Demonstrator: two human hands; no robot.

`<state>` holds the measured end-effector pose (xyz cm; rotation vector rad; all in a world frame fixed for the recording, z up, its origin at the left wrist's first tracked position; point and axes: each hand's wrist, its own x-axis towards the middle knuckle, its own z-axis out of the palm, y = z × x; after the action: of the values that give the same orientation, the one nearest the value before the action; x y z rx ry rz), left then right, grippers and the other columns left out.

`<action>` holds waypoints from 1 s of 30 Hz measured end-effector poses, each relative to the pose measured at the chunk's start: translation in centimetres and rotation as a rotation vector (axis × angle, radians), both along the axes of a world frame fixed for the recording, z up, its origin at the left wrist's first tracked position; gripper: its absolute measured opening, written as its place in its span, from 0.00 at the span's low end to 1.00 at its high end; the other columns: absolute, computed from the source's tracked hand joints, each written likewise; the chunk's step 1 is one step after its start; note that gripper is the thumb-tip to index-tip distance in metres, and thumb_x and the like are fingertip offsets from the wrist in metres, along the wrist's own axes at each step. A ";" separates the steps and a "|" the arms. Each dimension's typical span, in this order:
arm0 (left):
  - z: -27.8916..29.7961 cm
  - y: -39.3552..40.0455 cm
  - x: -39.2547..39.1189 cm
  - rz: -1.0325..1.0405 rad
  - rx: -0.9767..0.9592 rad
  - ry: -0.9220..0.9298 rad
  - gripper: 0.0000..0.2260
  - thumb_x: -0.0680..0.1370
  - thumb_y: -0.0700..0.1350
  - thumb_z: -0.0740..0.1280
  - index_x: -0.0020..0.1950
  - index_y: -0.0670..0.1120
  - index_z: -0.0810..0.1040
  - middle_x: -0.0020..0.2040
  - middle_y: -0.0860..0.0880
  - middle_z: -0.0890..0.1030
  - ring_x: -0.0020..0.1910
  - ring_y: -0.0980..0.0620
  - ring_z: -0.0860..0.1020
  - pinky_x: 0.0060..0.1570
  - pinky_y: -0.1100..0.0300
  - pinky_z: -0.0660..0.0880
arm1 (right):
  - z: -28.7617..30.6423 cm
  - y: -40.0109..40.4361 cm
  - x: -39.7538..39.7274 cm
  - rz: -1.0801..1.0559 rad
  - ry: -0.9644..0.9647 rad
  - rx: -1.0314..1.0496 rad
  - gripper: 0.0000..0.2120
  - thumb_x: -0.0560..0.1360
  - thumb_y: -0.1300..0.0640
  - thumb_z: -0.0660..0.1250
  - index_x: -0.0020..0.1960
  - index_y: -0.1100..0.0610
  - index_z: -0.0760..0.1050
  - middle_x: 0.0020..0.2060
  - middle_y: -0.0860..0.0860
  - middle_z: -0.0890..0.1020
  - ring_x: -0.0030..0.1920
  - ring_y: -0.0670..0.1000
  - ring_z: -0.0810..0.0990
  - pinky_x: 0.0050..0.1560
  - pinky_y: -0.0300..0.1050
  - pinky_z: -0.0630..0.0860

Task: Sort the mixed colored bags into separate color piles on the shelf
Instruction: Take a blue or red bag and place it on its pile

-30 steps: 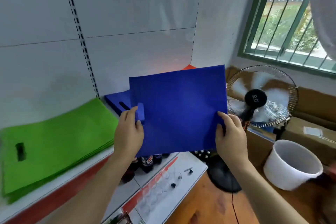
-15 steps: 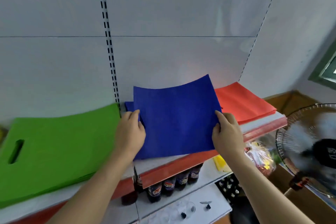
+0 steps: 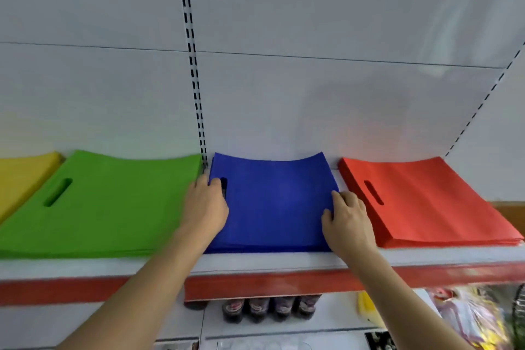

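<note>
so, from the far left: a yellow pile [image 3: 24, 176] sits cut off by the frame's edge, its right edge touching or slipping just under the green pile [image 3: 113, 207]; i cannot tell which. the green pile lies flat with its handle slot toward the left, and its right edge runs up to the slotted upright [image 3: 196, 88] on the back wall. my left hand [image 3: 206, 207] rests right at that seam, between green and blue, with the thumb curled over the left edge of the blue bag [image 3: 272, 202] beside its handle slot and the fingers tucked at the edge, gripping it. the blue bag lies on top of the blue pile [image 3: 264, 248], its far edge bowed up a little in the middle of the back wall, its near edge stopping short of the shelf [image 3: 284, 263] lip, so a bare white strip runs along the front. my right hand [image 3: 348, 221] holds the bag's right edge, fingers bent narrow with the tips pressing on the blue and the thumb on top of the cloth. just beyond it a thin white gap of shelf separates blue from the red pile [image 3: 426, 202], which lies flat, slot on its left side, its near right corner reaching almost to the shelf's front. below the red lip, dark bottles [image 3: 270, 308] stand in a row on a lower level.
</note>
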<state>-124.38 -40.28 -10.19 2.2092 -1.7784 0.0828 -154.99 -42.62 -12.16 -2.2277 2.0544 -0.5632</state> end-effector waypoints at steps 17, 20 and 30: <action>-1.1 2.2 -4.0 0.192 0.133 -0.112 0.29 0.84 0.62 0.57 0.79 0.46 0.67 0.81 0.40 0.64 0.75 0.40 0.68 0.71 0.47 0.71 | -0.2 -0.6 -0.7 0.156 0.183 0.150 0.48 0.79 0.25 0.46 0.84 0.61 0.55 0.84 0.62 0.54 0.84 0.63 0.49 0.82 0.59 0.55; 0.0 2.9 -4.3 0.205 0.048 -0.138 0.30 0.84 0.62 0.58 0.80 0.45 0.67 0.82 0.40 0.63 0.80 0.39 0.62 0.78 0.44 0.64 | 0.5 -0.4 -0.5 0.170 0.218 0.074 0.47 0.80 0.26 0.44 0.85 0.60 0.54 0.84 0.62 0.51 0.84 0.63 0.46 0.83 0.60 0.52; 3.4 9.5 1.4 0.292 -0.092 -0.169 0.30 0.84 0.62 0.55 0.82 0.45 0.66 0.83 0.40 0.61 0.83 0.39 0.57 0.81 0.40 0.55 | 3.1 2.6 8.9 0.410 0.253 -0.097 0.44 0.80 0.26 0.39 0.85 0.54 0.55 0.85 0.58 0.49 0.85 0.61 0.40 0.84 0.61 0.48</action>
<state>-122.97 -30.77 -6.81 2.4392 -1.4820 0.4175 -146.04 -40.06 -9.04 -2.7968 1.6077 -0.3661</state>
